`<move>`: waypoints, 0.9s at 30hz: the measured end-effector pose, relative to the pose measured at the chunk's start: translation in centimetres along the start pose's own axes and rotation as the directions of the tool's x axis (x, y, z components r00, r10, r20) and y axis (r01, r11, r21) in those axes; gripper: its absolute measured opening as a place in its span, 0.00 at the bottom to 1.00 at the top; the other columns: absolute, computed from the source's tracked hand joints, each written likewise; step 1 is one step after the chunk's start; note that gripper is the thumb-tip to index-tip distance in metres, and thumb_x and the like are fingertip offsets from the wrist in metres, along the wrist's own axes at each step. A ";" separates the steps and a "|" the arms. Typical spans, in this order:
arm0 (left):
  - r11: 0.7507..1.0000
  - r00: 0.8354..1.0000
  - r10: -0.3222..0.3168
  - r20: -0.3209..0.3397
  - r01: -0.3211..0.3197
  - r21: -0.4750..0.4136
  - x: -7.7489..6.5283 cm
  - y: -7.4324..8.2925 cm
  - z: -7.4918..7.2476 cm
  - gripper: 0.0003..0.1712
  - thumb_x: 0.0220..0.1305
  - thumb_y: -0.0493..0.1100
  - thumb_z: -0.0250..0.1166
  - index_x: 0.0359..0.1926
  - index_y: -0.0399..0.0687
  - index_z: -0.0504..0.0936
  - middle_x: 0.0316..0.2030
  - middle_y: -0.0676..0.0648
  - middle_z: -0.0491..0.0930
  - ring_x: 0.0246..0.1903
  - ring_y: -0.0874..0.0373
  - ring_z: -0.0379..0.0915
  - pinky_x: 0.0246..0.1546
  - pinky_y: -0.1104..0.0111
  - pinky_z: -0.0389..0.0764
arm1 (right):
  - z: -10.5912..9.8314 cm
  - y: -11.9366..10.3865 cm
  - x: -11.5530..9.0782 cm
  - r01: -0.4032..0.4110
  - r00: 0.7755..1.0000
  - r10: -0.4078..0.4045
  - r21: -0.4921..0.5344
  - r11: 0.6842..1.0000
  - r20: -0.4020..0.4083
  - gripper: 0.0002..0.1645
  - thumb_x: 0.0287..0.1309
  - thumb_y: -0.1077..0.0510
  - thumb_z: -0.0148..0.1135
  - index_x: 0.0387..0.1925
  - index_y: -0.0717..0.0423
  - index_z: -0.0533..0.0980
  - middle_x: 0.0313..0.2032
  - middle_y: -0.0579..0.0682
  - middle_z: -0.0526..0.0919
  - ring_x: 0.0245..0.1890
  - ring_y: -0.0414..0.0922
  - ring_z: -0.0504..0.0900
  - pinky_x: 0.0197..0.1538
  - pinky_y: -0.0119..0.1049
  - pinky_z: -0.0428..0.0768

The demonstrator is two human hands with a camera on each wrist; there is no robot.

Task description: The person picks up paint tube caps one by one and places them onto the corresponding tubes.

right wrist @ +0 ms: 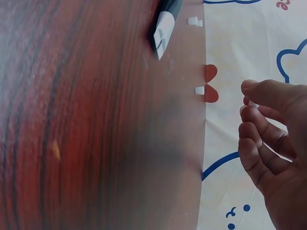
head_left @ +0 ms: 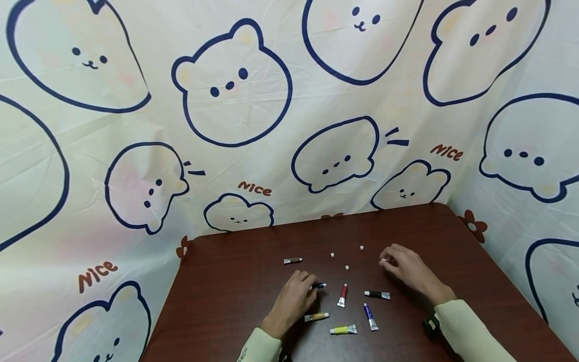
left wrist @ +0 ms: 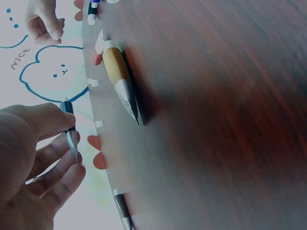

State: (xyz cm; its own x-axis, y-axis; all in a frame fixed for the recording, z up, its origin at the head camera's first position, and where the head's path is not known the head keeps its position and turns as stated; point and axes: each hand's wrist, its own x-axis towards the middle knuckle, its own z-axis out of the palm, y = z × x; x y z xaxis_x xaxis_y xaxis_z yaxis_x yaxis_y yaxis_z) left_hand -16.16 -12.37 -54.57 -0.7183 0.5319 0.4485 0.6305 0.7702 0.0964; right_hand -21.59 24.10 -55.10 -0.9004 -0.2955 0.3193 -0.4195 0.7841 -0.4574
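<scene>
In the head view my left hand pinches a dark-coloured paint tube between thumb and fingers. The left wrist view shows that tube with its narrow white nozzle bare at the top. My right hand is off to the right, thumb and index finger pinching a small white cap. Just below the left hand lies an ochre paint tube. A red paint tube and a black paint tube lie between the hands.
Three loose white caps, one a cap in front, dot the brown table. A brownish tube lies beyond the left hand. Nearer me are a yellow tube and a blue tube. A printed cloth hangs around the table.
</scene>
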 end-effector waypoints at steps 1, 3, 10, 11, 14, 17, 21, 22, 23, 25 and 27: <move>1.000 1.000 -0.002 0.005 0.003 -0.005 0.0 0.1 0.0 0.11 0.65 0.40 0.80 0.45 0.52 0.87 0.39 0.55 0.86 0.40 0.60 0.78 0.44 0.67 0.83 | 0.0 -0.1 -0.1 0.004 1.000 -0.004 -0.004 1.000 -0.001 0.05 0.68 0.59 0.75 0.39 0.46 0.85 0.34 0.38 0.79 0.34 0.34 0.75 0.38 0.34 0.80; 1.000 1.000 -0.004 0.012 0.004 -0.016 0.0 0.2 -0.1 0.11 0.65 0.40 0.79 0.47 0.53 0.88 0.40 0.55 0.87 0.41 0.60 0.79 0.45 0.67 0.83 | -0.1 -0.2 -0.2 0.012 1.000 -0.012 -0.011 1.000 -0.001 0.04 0.69 0.58 0.75 0.39 0.46 0.85 0.35 0.38 0.81 0.35 0.34 0.76 0.39 0.35 0.80; 1.000 1.000 0.003 0.006 -0.003 -0.016 0.1 0.5 -0.2 0.11 0.66 0.40 0.79 0.47 0.52 0.88 0.40 0.55 0.87 0.40 0.60 0.78 0.43 0.67 0.83 | -0.2 -0.8 -0.6 0.048 0.999 -0.049 -0.030 0.998 -0.010 0.04 0.70 0.56 0.74 0.42 0.51 0.86 0.38 0.40 0.87 0.38 0.37 0.80 0.42 0.41 0.84; 1.000 1.000 0.006 0.001 -0.006 -0.012 0.2 0.5 -0.2 0.11 0.66 0.40 0.79 0.47 0.53 0.88 0.39 0.55 0.87 0.40 0.60 0.78 0.43 0.68 0.83 | -0.2 -0.8 -0.7 0.050 0.999 -0.051 -0.028 0.998 -0.014 0.04 0.70 0.57 0.74 0.42 0.52 0.87 0.38 0.40 0.87 0.38 0.37 0.80 0.42 0.41 0.84; 1.000 1.000 0.013 -0.010 -0.013 -0.010 0.2 0.6 -0.3 0.11 0.65 0.40 0.79 0.46 0.53 0.88 0.39 0.55 0.87 0.40 0.61 0.78 0.43 0.68 0.83 | -0.2 -1.0 -0.7 0.046 0.999 -0.046 -0.014 0.999 -0.016 0.05 0.68 0.60 0.75 0.43 0.53 0.86 0.37 0.40 0.86 0.38 0.37 0.81 0.41 0.38 0.84; 1.000 1.000 0.021 -0.021 -0.021 -0.012 0.3 0.7 -0.5 0.12 0.65 0.40 0.79 0.47 0.54 0.88 0.40 0.56 0.87 0.40 0.61 0.79 0.43 0.68 0.83 | -0.3 -1.3 -0.8 0.027 1.000 -0.027 0.003 1.000 -0.007 0.05 0.69 0.60 0.75 0.44 0.52 0.86 0.37 0.39 0.85 0.38 0.36 0.81 0.40 0.36 0.84; 1.000 0.999 0.024 -0.025 -0.025 -0.018 0.4 0.8 -0.6 0.12 0.65 0.40 0.79 0.47 0.54 0.88 0.40 0.56 0.87 0.41 0.61 0.78 0.43 0.68 0.83 | -0.5 -1.7 -1.0 0.022 1.000 -0.022 0.015 1.000 -0.003 0.05 0.68 0.60 0.75 0.43 0.49 0.85 0.37 0.38 0.84 0.38 0.36 0.81 0.41 0.35 0.84; 1.000 0.999 0.023 -0.023 -0.024 -0.019 0.5 0.9 -0.7 0.12 0.65 0.40 0.79 0.47 0.54 0.88 0.40 0.56 0.87 0.41 0.61 0.78 0.43 0.68 0.83 | -0.5 -1.9 -1.0 0.025 1.000 -0.025 0.016 1.000 -0.006 0.05 0.68 0.60 0.75 0.42 0.49 0.85 0.37 0.38 0.84 0.38 0.36 0.81 0.41 0.35 0.84; 1.000 1.000 0.021 -0.021 -0.021 -0.020 0.5 0.9 -0.7 0.12 0.66 0.40 0.79 0.47 0.54 0.88 0.40 0.56 0.87 0.41 0.61 0.78 0.43 0.68 0.83 | -0.5 -2.0 -1.1 0.031 0.999 -0.030 0.017 0.999 -0.010 0.06 0.67 0.60 0.76 0.41 0.48 0.85 0.37 0.38 0.85 0.38 0.36 0.81 0.41 0.35 0.84; 1.000 1.000 0.015 -0.014 -0.015 -0.022 0.6 1.0 -0.8 0.11 0.66 0.40 0.79 0.48 0.54 0.88 0.41 0.56 0.87 0.41 0.61 0.78 0.42 0.69 0.83 | -0.4 -2.2 -1.1 0.044 0.999 -0.043 0.018 0.999 -0.018 0.07 0.66 0.61 0.76 0.41 0.47 0.85 0.37 0.38 0.85 0.38 0.35 0.81 0.41 0.35 0.84; 1.000 1.000 0.007 -0.005 -0.007 -0.026 0.6 1.1 -0.9 0.12 0.66 0.40 0.79 0.48 0.54 0.88 0.41 0.55 0.87 0.41 0.61 0.78 0.42 0.69 0.83 | -0.3 -2.5 -1.2 0.048 0.999 -0.048 0.019 0.999 -0.021 0.07 0.65 0.61 0.77 0.40 0.47 0.85 0.37 0.38 0.85 0.38 0.35 0.81 0.40 0.34 0.84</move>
State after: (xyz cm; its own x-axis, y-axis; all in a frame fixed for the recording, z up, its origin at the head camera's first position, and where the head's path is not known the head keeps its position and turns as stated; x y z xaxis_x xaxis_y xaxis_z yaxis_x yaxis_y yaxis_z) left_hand -15.63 -11.47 -53.39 -0.7121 0.5357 0.4538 0.6432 0.7569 0.1159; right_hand -19.43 22.64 -54.11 -0.8767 -0.3209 0.3583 -0.4645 0.7583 -0.4573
